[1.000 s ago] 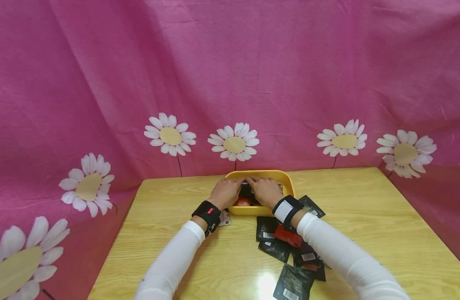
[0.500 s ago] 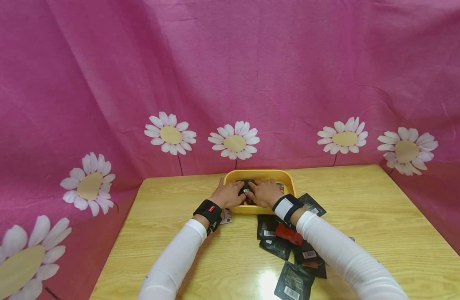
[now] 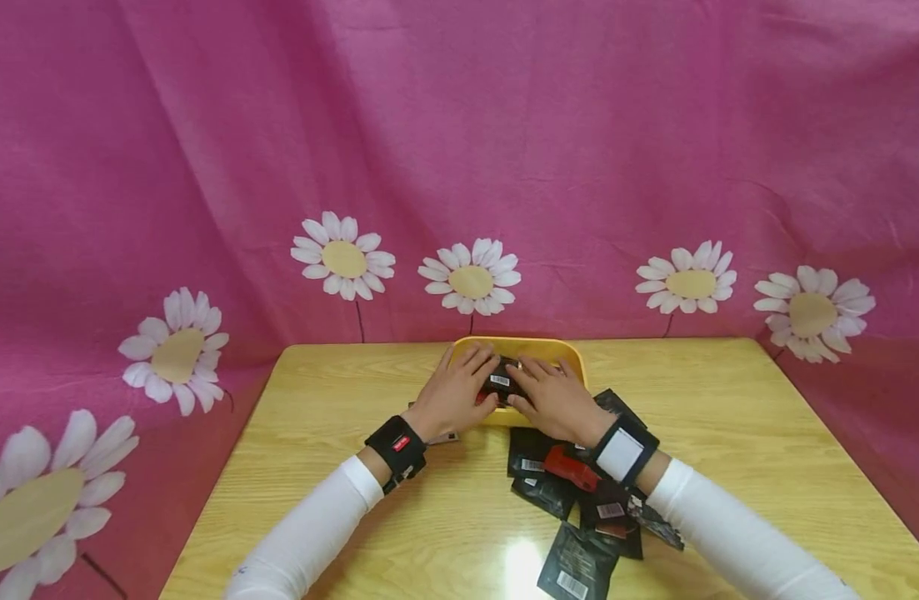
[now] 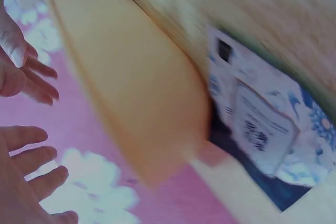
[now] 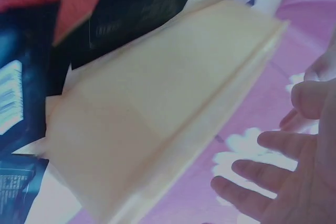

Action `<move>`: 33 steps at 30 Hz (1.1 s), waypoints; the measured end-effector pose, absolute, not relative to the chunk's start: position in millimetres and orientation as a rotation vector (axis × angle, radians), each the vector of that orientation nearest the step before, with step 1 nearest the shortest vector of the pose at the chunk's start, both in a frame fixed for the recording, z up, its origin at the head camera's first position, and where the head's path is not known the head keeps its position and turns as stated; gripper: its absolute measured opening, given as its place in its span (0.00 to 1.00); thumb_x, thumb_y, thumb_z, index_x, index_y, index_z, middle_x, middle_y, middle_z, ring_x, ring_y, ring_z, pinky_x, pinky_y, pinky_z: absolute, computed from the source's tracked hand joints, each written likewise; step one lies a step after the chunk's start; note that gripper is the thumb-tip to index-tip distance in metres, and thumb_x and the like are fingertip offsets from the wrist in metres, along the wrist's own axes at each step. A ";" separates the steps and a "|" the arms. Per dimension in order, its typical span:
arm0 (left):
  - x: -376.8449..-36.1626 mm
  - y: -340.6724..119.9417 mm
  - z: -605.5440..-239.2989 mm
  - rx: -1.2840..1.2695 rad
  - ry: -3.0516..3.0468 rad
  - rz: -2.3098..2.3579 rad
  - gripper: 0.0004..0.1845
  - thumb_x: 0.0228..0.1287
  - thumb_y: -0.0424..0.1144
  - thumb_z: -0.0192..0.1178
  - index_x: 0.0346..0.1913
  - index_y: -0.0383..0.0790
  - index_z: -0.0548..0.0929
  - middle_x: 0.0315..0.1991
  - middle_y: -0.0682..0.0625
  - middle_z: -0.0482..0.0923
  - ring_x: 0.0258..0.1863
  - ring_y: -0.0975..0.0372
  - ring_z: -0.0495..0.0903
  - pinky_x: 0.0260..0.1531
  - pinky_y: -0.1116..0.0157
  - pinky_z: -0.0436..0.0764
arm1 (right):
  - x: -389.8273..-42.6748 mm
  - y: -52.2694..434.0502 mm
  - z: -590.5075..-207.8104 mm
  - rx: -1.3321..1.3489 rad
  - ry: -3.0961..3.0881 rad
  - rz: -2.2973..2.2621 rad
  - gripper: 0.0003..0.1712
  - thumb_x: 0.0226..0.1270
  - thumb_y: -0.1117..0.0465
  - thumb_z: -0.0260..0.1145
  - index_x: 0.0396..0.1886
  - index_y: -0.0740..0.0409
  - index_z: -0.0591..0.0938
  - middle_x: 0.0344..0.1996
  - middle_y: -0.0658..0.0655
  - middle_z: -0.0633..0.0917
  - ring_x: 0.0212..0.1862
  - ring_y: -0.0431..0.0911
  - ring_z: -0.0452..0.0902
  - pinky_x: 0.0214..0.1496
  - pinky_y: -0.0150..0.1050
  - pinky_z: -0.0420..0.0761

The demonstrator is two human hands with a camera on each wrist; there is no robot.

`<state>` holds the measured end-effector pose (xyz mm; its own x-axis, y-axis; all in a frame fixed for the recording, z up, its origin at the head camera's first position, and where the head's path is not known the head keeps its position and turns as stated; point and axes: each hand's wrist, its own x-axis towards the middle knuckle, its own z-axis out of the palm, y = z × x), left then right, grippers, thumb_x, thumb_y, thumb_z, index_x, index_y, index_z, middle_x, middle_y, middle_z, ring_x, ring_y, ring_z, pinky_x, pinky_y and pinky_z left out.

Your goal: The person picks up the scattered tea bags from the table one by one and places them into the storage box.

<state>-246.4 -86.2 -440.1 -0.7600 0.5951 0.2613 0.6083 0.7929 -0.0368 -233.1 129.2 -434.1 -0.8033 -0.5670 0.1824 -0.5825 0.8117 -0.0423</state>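
Head view: I see left hand (image 3: 453,393) and right hand (image 3: 552,398), fingers relaxed, over the yellow tray (image 3: 571,353); a sachet (image 3: 501,379) between fingertips may slip.

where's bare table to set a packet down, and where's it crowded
Bare wood lies left of the left hand and right of the yellow tray toward the table edge. Crowded: the dark packets by the right hand.

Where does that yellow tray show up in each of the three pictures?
Head view: the yellow tray sits at the table's far middle, under both hands.
Left wrist view: the tray's blurred wall runs diagonally across the centre.
Right wrist view: its pale wall fills the middle.
Shared landmark: the pink daisy cloth behind it.
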 end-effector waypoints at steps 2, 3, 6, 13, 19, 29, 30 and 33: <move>-229.6 -84.1 -432.7 -0.997 -2.691 -0.074 0.34 0.70 0.54 0.52 0.74 0.43 0.65 0.76 0.47 0.57 0.75 0.53 0.55 0.72 0.46 0.51 | -216.6 137.7 -429.1 0.930 -2.805 0.123 0.35 0.73 0.43 0.57 0.73 0.54 0.67 0.73 0.62 0.65 0.71 0.59 0.62 0.69 0.65 0.56; -220.9 -82.9 -429.7 -1.032 -2.680 -0.086 0.34 0.71 0.55 0.51 0.74 0.43 0.64 0.76 0.47 0.57 0.75 0.53 0.54 0.72 0.46 0.51 | -208.4 142.5 -427.5 0.935 -2.796 0.123 0.36 0.72 0.42 0.58 0.74 0.53 0.67 0.73 0.62 0.64 0.71 0.59 0.62 0.69 0.66 0.57; -195.2 -77.0 -426.8 -1.130 -2.665 -0.146 0.36 0.70 0.56 0.52 0.75 0.44 0.63 0.76 0.48 0.56 0.76 0.54 0.52 0.72 0.48 0.51 | -183.0 158.3 -425.4 0.917 -2.809 0.138 0.39 0.69 0.41 0.62 0.74 0.51 0.66 0.74 0.61 0.63 0.72 0.60 0.61 0.68 0.68 0.57; -149.8 -61.8 -438.7 -1.339 -2.682 -0.126 0.40 0.66 0.61 0.54 0.75 0.44 0.62 0.76 0.48 0.56 0.76 0.54 0.53 0.71 0.50 0.57 | -133.5 181.6 -428.7 0.902 -2.885 0.156 0.42 0.65 0.38 0.64 0.73 0.52 0.68 0.73 0.61 0.65 0.70 0.61 0.63 0.65 0.68 0.61; -117.8 -45.3 -455.9 -1.603 -2.718 -0.060 0.39 0.69 0.65 0.48 0.75 0.46 0.63 0.74 0.52 0.61 0.73 0.58 0.59 0.69 0.56 0.62 | -90.4 195.7 -440.5 0.944 -3.117 0.225 0.43 0.61 0.36 0.66 0.70 0.55 0.72 0.70 0.61 0.69 0.70 0.62 0.63 0.63 0.68 0.63; -102.3 -24.7 -477.4 -1.943 -2.778 -0.024 0.36 0.69 0.65 0.50 0.74 0.51 0.64 0.73 0.58 0.62 0.72 0.67 0.59 0.68 0.63 0.63 | -58.5 203.4 -468.3 0.917 -3.332 0.480 0.48 0.53 0.30 0.68 0.62 0.61 0.78 0.61 0.63 0.76 0.59 0.63 0.74 0.50 0.61 0.78; -101.8 -22.8 -479.7 -1.960 -2.765 -0.002 0.36 0.69 0.65 0.50 0.74 0.51 0.65 0.72 0.58 0.63 0.72 0.67 0.60 0.67 0.64 0.64 | -57.7 202.6 -472.2 0.912 -3.350 0.508 0.48 0.53 0.30 0.68 0.62 0.62 0.78 0.61 0.64 0.76 0.59 0.63 0.74 0.48 0.61 0.79; -99.3 -17.7 -485.9 -1.982 -2.728 0.049 0.35 0.70 0.63 0.51 0.73 0.49 0.67 0.70 0.57 0.66 0.70 0.68 0.62 0.65 0.66 0.67 | -54.9 199.5 -481.4 0.871 -3.396 0.543 0.48 0.52 0.33 0.71 0.61 0.65 0.78 0.62 0.66 0.74 0.61 0.67 0.71 0.45 0.61 0.79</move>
<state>-99.3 -17.7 -485.9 -0.2920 0.9349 -0.2016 0.9416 0.3180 0.1109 -54.9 199.5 -481.4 -0.8031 -0.5113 -0.3061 -0.3903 0.8395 -0.3781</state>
